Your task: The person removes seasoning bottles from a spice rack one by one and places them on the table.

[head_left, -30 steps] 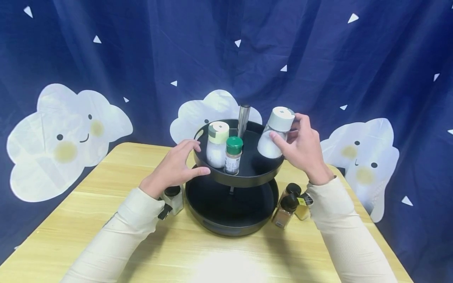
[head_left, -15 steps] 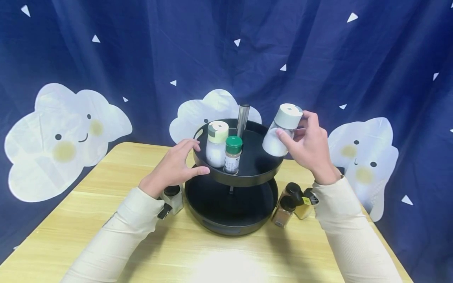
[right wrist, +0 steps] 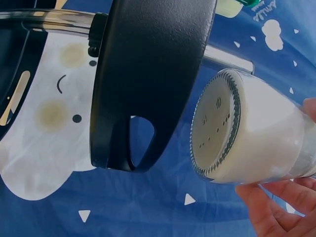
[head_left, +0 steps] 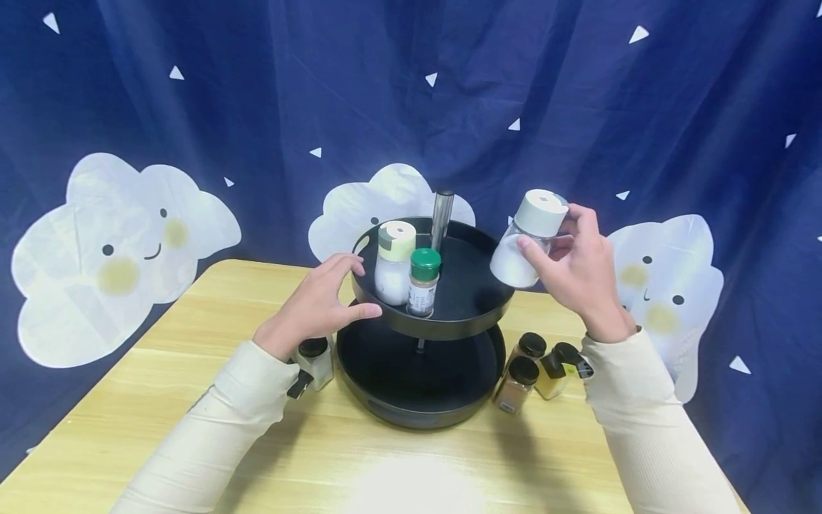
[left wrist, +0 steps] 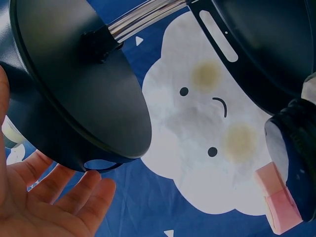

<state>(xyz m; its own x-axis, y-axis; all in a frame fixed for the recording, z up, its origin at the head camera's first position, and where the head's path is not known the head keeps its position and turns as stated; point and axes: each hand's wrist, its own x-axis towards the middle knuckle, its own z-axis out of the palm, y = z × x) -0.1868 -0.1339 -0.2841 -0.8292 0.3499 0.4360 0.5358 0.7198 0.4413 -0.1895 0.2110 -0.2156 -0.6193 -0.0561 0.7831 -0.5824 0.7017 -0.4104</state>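
My right hand grips a glass seasoning jar of white powder with a white lid. It is tilted, beside and above the right rim of the black two-tier turntable rack; in the right wrist view the ridged base of the jar faces the upper tray's outer wall. My left hand lies at the upper tray's left side, thumb at the front wall, relaxed fingers along its outside. On that tray stand another white-lidded jar and a small green-capped spice bottle.
Black-lidded spice jars stand right of the rack: two brownish ones, the nearer jar in front, and a yellowish one. Left of it, a black-lidded jar is partly behind my wrist. A metal post rises from the upper tray.
My right hand has carried the white-lidded jar rightward, from over the upper tray to its right rim. My left hand and the rack have stayed put.
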